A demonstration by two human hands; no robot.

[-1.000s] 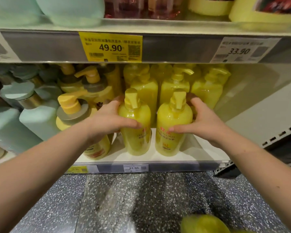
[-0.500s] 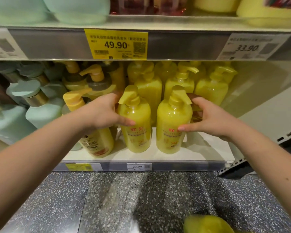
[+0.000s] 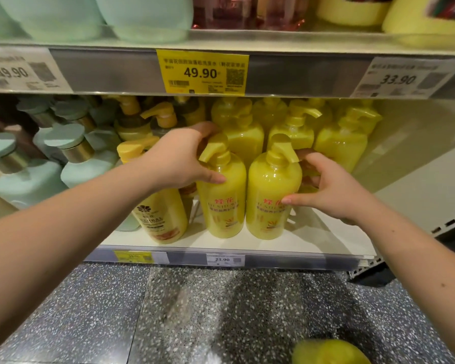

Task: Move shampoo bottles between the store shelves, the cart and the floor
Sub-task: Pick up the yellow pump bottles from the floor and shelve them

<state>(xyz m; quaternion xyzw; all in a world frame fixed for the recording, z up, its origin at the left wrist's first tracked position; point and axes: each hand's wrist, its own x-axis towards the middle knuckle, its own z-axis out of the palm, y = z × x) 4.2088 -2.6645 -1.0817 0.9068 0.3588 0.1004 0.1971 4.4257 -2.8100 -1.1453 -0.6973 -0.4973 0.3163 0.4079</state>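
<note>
Two yellow pump shampoo bottles stand side by side at the front of the lower shelf [image 3: 247,244]. My left hand [image 3: 179,156] wraps around the shoulder of the left yellow bottle [image 3: 222,195], thumb on its front. My right hand [image 3: 331,189] grips the right yellow bottle [image 3: 271,193] from its right side, thumb on the label. Both bottles rest upright on the shelf board. More yellow bottles [image 3: 339,137] stand in rows behind them.
A yellow bottle with a flower label [image 3: 160,216] stands just left of my left hand. Mint-green bottles [image 3: 87,158] fill the shelf's left. The upper shelf edge [image 3: 116,72] carries price tags. Speckled floor [image 3: 195,311] lies below, with a blurred yellow bottle top [image 3: 329,352] at the bottom.
Both hands keep hold of the same two front bottles. My left hand has slid up to the bottle's shoulder, and the view has shifted closer to the shelf.
</note>
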